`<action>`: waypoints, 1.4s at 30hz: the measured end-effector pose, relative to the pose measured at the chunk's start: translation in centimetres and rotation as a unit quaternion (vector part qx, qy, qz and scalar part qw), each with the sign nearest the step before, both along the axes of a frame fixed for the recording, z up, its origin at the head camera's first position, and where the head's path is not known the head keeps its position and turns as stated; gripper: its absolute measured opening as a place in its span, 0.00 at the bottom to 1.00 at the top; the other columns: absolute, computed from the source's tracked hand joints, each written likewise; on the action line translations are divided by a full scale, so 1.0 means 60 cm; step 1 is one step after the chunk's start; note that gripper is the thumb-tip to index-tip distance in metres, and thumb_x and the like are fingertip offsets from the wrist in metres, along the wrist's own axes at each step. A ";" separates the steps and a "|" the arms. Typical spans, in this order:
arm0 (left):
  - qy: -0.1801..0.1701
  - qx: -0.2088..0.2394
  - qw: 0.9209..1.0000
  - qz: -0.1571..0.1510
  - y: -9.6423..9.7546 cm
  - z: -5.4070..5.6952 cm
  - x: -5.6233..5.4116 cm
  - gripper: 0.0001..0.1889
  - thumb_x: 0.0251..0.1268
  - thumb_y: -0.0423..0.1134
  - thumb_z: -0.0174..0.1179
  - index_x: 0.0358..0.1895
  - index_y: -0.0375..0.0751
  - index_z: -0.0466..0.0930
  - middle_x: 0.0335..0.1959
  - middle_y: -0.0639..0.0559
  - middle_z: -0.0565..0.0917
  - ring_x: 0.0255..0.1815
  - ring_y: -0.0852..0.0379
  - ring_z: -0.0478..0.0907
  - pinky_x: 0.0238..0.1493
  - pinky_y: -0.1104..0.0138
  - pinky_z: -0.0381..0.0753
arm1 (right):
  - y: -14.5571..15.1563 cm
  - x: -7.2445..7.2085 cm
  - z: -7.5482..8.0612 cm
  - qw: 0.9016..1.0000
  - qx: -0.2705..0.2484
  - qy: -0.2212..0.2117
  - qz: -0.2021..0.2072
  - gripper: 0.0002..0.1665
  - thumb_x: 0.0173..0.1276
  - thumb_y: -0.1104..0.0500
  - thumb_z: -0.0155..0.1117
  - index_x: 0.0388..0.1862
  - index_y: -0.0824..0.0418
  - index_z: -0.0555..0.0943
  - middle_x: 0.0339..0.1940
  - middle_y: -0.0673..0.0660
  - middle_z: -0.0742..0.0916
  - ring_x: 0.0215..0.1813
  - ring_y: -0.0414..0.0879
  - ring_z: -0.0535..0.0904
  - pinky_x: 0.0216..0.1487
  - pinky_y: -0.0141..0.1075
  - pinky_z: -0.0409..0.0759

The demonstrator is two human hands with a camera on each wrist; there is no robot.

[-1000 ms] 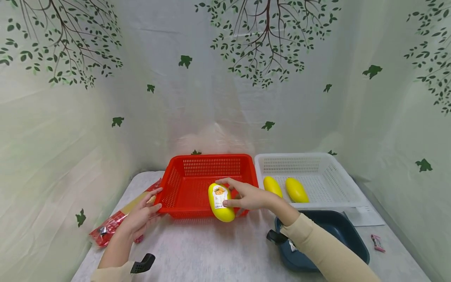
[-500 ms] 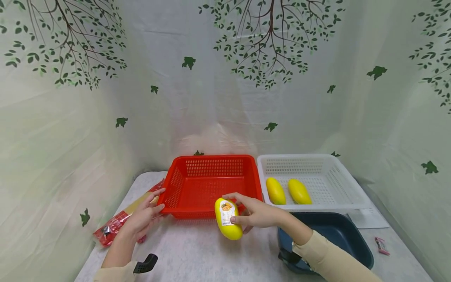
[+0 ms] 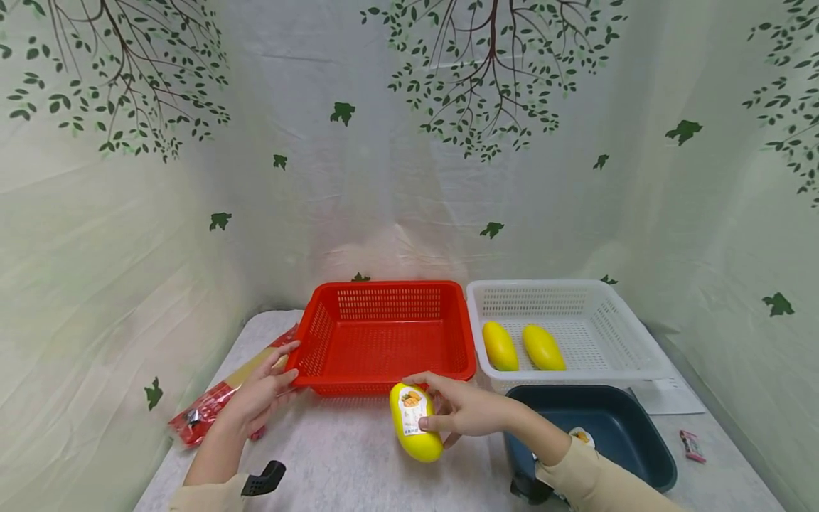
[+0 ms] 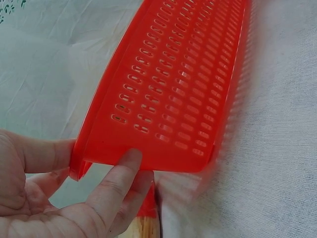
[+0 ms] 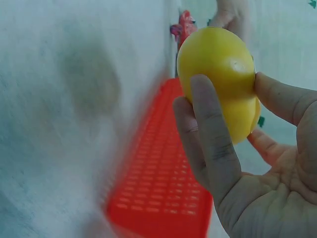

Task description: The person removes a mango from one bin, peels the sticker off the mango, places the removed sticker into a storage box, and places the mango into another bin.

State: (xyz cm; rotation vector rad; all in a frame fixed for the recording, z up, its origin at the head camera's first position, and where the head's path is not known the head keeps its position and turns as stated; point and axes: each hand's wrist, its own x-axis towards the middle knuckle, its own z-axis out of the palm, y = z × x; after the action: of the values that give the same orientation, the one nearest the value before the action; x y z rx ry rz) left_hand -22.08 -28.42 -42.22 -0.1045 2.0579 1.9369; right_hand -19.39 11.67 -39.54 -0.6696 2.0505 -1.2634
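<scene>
My right hand (image 3: pixel 470 409) holds a yellow mango (image 3: pixel 420 445) in front of the red basket, its white fruit label facing up. In the right wrist view the fingers wrap round the mango's smooth side (image 5: pixel 218 59), above the table. At the front left corner of the red plastic basket (image 3: pixel 348 390), my left hand (image 3: pixel 256 398) grips the rim. The left wrist view shows its fingers on both sides of that corner, against the slotted wall (image 4: pixel 163 99). Nothing lies inside the red basket.
A white basket (image 3: pixel 595 373) with two mangoes (image 3: pixel 542 348) stands right of the red one. Before it sits a dark blue basin (image 3: pixel 621 419), partly behind the right sleeve, with a labelled item (image 3: pixel 582 436). A red-and-tan packet (image 3: pixel 201 416) lies left, a small wrapped candy (image 3: pixel 692 446) right.
The right hand has drawn the mango from over the red basket's front edge toward the person and slightly right. The left hand has stayed at the basket corner.
</scene>
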 end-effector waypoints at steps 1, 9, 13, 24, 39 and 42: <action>-0.001 0.000 1.000 0.000 0.000 0.000 0.000 0.36 0.87 0.35 0.49 0.89 0.55 0.45 0.87 0.36 0.48 0.72 0.42 0.69 0.76 0.54 0.77 | -0.001 0.003 -0.003 1.000 0.002 -0.003 0.001 0.38 0.76 0.56 0.72 0.79 0.38 0.68 0.61 0.53 0.79 0.50 0.49 0.84 0.40 0.42 0.93; 0.004 -0.007 1.000 0.001 -0.001 -0.003 0.000 0.36 0.87 0.36 0.49 0.89 0.55 0.45 0.87 0.34 0.48 0.72 0.44 0.71 0.77 0.53 0.76 | -0.014 0.016 -0.039 0.999 0.037 0.022 0.012 0.37 0.75 0.55 0.73 0.78 0.39 0.70 0.57 0.50 0.80 0.42 0.45 0.84 0.39 0.42 0.93; 0.010 -0.017 1.000 0.003 0.002 -0.004 0.001 0.35 0.88 0.36 0.48 0.89 0.54 0.45 0.87 0.34 0.50 0.70 0.47 0.73 0.77 0.53 0.76 | -0.020 0.018 -0.050 0.998 0.050 0.034 0.007 0.37 0.74 0.55 0.73 0.78 0.43 0.70 0.57 0.49 0.81 0.42 0.46 0.83 0.39 0.42 0.93; 0.008 -0.013 1.000 0.013 0.004 -0.004 0.003 0.35 0.87 0.35 0.49 0.89 0.54 0.48 0.87 0.35 0.52 0.68 0.51 0.76 0.76 0.52 0.75 | -0.032 0.020 -0.075 0.999 0.036 0.005 -0.013 0.36 0.76 0.58 0.72 0.76 0.41 0.69 0.54 0.53 0.80 0.39 0.45 0.83 0.34 0.43 0.92; 0.019 -0.030 0.999 0.016 0.005 -0.004 0.008 0.33 0.88 0.40 0.48 0.88 0.54 0.48 0.87 0.36 0.53 0.76 0.43 0.70 0.75 0.55 0.78 | -0.034 0.021 -0.087 0.998 0.060 0.027 -0.020 0.35 0.75 0.56 0.73 0.76 0.42 0.69 0.48 0.51 0.82 0.36 0.44 0.82 0.33 0.36 0.89; 0.022 -0.040 0.999 0.017 0.005 -0.003 0.011 0.33 0.88 0.40 0.48 0.88 0.52 0.49 0.86 0.36 0.55 0.74 0.45 0.72 0.74 0.54 0.79 | -0.032 0.018 -0.083 0.995 0.082 0.062 -0.011 0.35 0.75 0.54 0.73 0.76 0.44 0.70 0.49 0.49 0.83 0.39 0.42 0.81 0.37 0.33 0.86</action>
State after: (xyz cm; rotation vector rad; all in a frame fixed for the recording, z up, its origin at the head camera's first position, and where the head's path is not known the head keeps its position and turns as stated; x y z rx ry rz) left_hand -21.41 -28.15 -42.40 -0.1148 2.1758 1.8933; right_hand -18.29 9.72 -44.53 -0.6656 2.2410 -1.0733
